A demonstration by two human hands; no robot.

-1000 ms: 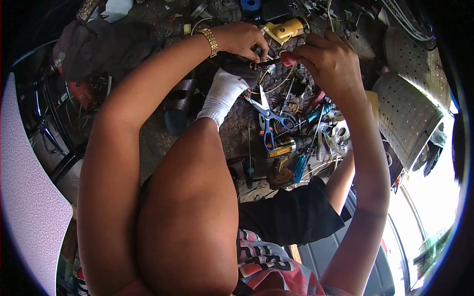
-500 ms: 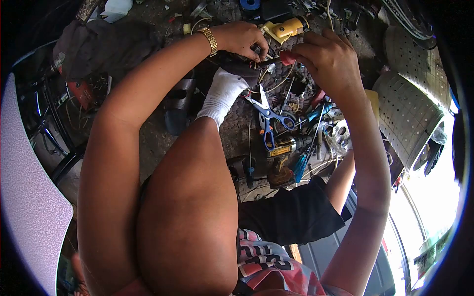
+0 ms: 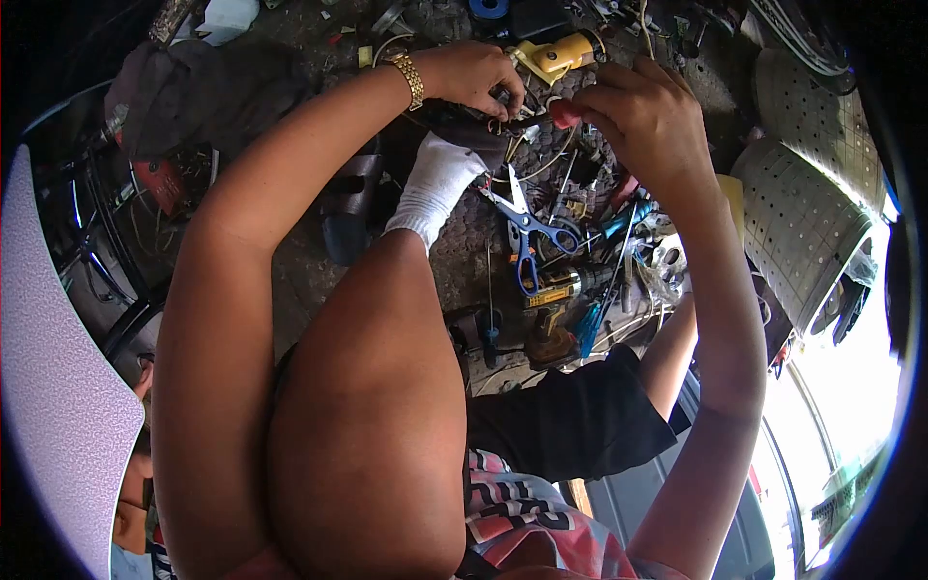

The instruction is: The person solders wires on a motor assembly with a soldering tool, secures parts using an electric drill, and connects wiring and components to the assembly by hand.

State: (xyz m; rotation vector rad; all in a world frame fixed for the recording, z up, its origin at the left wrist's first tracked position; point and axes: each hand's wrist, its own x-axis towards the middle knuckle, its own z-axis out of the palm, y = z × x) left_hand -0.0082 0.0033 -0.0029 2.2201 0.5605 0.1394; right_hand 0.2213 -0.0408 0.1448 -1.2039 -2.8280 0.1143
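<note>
My left hand (image 3: 480, 82), with a gold watch band at the wrist, is closed in a pinch just above the toe of my white-socked foot (image 3: 440, 184). What its fingertips grip is too small and dark to make out; a small brass-coloured loop (image 3: 495, 127) shows right beneath them. Opposite it, my right hand (image 3: 643, 116) is closed around a red-handled tool (image 3: 565, 113). The tool's dark shaft points left and reaches close to the left fingertips. Below both hands lie blue-handled scissors (image 3: 527, 227) with their blades apart.
A yellow tool (image 3: 559, 58) lies just beyond my hands. A yellow-black cordless drill (image 3: 553, 314), screwdrivers and wires clutter the floor. Perforated panels (image 3: 802, 232) stand at the right. A dark cloth (image 3: 193, 97) lies at the left. Part of another person shows at lower left (image 3: 135, 483).
My hands have hardly moved; the red-handled tool stays by the left fingertips. At the lower left edge, more of another person has come into view.
</note>
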